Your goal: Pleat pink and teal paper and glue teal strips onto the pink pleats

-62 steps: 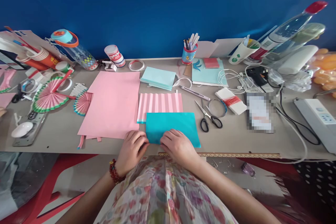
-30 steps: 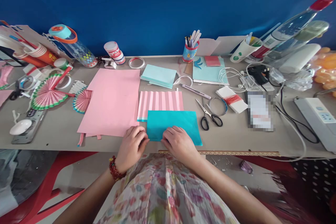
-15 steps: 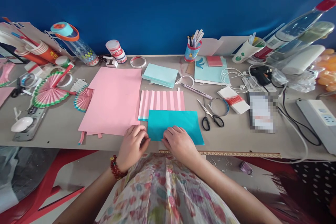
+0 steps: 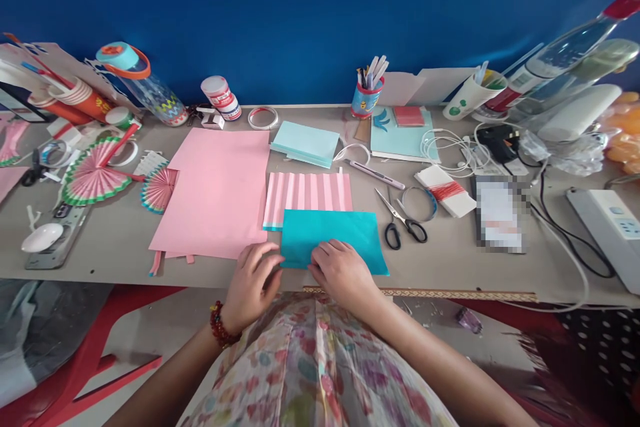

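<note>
A teal sheet of paper [image 4: 340, 230] lies near the table's front edge, overlapping a pleated pink paper [image 4: 310, 192] with a thin blue border. On the teal sheet's lower edge is my right hand [image 4: 343, 271], its fingers bent over the paper and the thumb at the edge. My left hand [image 4: 254, 277] is at the sheet's lower left corner, fingers loosely curved and parted from the thumb, with nothing seen between them. To its upper left lies a large pink sheet [image 4: 215, 193]. Black-handled scissors [image 4: 403, 220] lie open to the right of the teal sheet.
Light blue folded paper [image 4: 305, 142] and a utility knife [image 4: 376, 174] lie behind. Pink pleated fans [image 4: 95, 170] are at left, with a water bottle [image 4: 145, 87]. At right are a tape roll [image 4: 419, 203], wound red thread [image 4: 445, 191], cables and a power strip [image 4: 607, 230].
My left hand has loosened its fingers and drawn slightly left from the teal sheet's corner. My right hand and the teal sheet look almost unchanged.
</note>
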`<action>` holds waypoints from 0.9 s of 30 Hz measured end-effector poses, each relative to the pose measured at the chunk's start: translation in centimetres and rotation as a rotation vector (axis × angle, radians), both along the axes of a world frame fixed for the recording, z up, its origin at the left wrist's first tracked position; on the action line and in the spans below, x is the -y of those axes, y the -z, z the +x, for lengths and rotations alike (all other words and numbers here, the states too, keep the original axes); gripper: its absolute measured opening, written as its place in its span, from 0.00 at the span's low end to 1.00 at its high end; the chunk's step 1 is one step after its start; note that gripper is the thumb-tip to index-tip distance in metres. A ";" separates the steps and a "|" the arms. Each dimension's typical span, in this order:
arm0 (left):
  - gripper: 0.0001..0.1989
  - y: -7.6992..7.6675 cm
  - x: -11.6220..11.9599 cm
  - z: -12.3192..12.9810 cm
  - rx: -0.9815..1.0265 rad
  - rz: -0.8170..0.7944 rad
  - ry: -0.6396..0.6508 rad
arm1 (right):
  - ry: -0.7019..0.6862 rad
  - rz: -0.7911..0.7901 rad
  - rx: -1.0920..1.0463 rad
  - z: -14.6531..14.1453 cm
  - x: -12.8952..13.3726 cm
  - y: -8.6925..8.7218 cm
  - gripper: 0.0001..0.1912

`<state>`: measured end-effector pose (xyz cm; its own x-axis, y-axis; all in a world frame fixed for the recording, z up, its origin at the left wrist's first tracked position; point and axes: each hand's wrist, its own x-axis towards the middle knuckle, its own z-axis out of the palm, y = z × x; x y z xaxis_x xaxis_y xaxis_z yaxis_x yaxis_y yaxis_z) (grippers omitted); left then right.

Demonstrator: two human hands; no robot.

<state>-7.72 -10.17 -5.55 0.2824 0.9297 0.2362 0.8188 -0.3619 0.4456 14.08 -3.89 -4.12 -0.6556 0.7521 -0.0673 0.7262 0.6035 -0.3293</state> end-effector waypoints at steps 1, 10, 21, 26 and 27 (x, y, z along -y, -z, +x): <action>0.14 0.0 0.2 0.1 -0.023 0.030 0.062 | -0.003 -0.004 -0.002 0.0 0.0 0.0 0.07; 0.20 1.1 1.2 0.5 -0.208 0.070 0.278 | -0.001 0.012 0.010 -0.1 0.0 -0.3 0.07; 0.23 0.9 1.2 1.0 -0.256 0.056 0.227 | -0.097 0.097 -0.086 6.3 -0.1 0.7 0.07; 0.24 0.2 0.2 0.7 -0.290 0.034 0.167 | -0.102 0.219 -0.104 5.4 -1.4 1.4 0.10; 0.24 0.1 0.0 0.5 -0.298 0.034 0.149 | -0.099 0.234 -0.114 5.1 -1.7 1.5 0.11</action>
